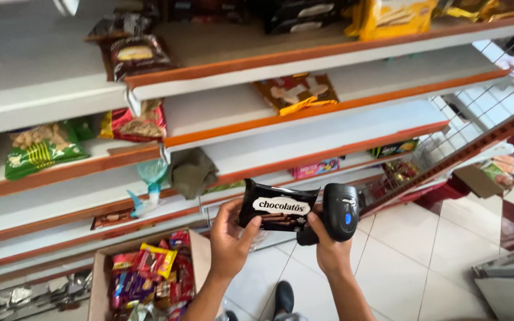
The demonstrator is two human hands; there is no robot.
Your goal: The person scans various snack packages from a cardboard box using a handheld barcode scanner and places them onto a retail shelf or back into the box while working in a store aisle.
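Observation:
My left hand (228, 233) holds a black snack packet (278, 205) by its left edge, flat side toward me, in front of the lower shelves. My right hand (327, 246) grips a black handheld barcode scanner (339, 212) with a blue button; its head sits right against the packet's right edge. Both forearms rise from the bottom of the head view.
White shelves with orange edges (304, 113) carry scattered snack bags, a green bag (40, 148) at left. A cardboard box (99, 273) of colourful packets stands on the floor at lower left. A wire rack (483, 113) and a carton are at right, and a dark shoe (282, 297) rests on white tiles.

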